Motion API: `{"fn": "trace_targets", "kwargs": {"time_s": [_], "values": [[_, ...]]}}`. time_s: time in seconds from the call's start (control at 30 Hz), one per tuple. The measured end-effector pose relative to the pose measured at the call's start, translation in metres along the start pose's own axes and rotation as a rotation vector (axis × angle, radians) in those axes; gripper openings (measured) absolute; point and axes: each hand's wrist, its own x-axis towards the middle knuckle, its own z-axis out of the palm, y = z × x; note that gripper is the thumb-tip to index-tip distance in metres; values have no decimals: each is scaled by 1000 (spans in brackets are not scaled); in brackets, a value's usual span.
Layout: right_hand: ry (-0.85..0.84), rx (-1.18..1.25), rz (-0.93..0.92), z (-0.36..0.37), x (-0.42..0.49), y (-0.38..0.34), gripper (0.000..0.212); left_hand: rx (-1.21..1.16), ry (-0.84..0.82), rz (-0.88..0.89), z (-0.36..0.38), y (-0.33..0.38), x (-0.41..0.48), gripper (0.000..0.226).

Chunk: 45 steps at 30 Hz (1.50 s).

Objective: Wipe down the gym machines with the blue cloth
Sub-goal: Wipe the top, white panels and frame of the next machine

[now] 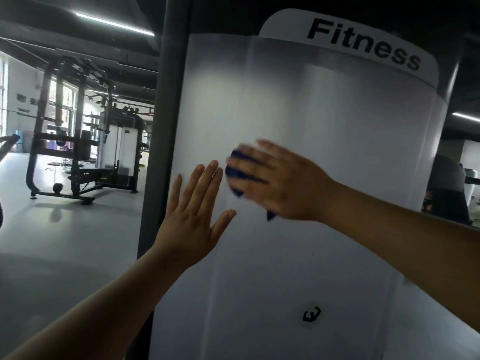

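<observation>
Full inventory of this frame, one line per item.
panel: 1, white, machine front, centre-right
Fitness label: 1, white, black lettering, panel top
logo: 1, black, low on panel
post: 1, dark grey, panel's left
blue cloth: 1, dark blue, on panel, mid-frame
rack: 1, black, background left
light strips: 2, white, ceiling
left hand: 1, fingers straight, beside blue cloth
right hand: 1, pressing blue cloth on panel

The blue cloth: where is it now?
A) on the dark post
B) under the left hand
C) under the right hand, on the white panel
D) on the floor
C: the blue cloth peeks out from under the right hand, which presses it on the white panel.
</observation>
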Motion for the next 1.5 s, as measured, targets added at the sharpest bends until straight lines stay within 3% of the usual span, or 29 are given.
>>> {"fn": "trace_targets", "kwargs": {"time_s": [0.1, 0.13, 0.23, 0.27, 0.33, 0.43, 0.47, 0.57, 0.6, 0.63, 0.73, 0.77, 0.8, 0.9, 0.93, 1.07, 1.1, 1.23, 1.27, 1.4, 1.43, 1.5], "values": [[103, 9, 354, -6, 1, 5, 50, -53, -13, -13, 0, -1, -4, 82], [103, 33, 304, -3, -1, -5, 49, -72, -3, -29, 0, -2, -9, 81], [-54, 106, -175, 10, -9, -36, 47, -119, 74, -124, -3, -8, -30, 80], [-72, 95, -249, 12, -10, -36, 47, -127, 83, -144, -3, -10, -37, 81], [24, 69, -94, 12, -6, -23, 47, -120, 60, -125, -2, -12, -48, 82], [180, 88, 394, 7, 0, -26, 44, -94, -50, -101, 5, -13, -60, 84], [185, 117, 376, 10, -2, -40, 44, -92, -75, -106, 8, -13, -62, 84], [-12, 173, -54, 25, -14, -92, 50, -68, -86, -87, 13, -17, -66, 85], [-18, 156, -110, 27, -19, -94, 52, -63, -85, -77, 13, -19, -66, 86], [25, 138, -71, 26, -21, -89, 51, -64, -85, -73, 13, -19, -67, 85], [162, 136, 367, 21, -30, -69, 46, -85, -96, -100, 11, -16, -66, 85], [177, 157, 431, 21, -36, -74, 46, -95, -101, -110, 10, -13, -66, 85], [169, 176, 372, 24, -43, -84, 45, -98, -102, -117, 9, -11, -67, 84], [27, 190, -48, 31, -63, -104, 45, -118, -117, -138, 4, -5, -68, 83], [51, 167, -33, 30, -66, -97, 44, -124, -117, -148, 2, -4, -68, 82], [230, 194, 673, 27, -76, -78, 45, -82, -106, -110, -1, 10, -68, 78], [239, 212, 717, 30, -77, -89, 46, -78, -105, -89, 0, 15, -67, 78], [84, 208, 176, 44, -95, -120, 47, -56, -103, -39, 2, 31, -60, 79], [113, 196, 221, 43, -100, -112, 47, -48, -94, -17, 2, 34, -57, 79], [279, 275, 941, 40, -110, -98, 48, -28, -23, 43, 3, 49, -40, 78], [279, 293, 959, 42, -108, -108, 49, -18, -9, 53, 3, 55, -35, 78], [220, 287, 710, 49, -112, -124, 49, 1, 21, 99, 5, 64, -26, 76]]}}
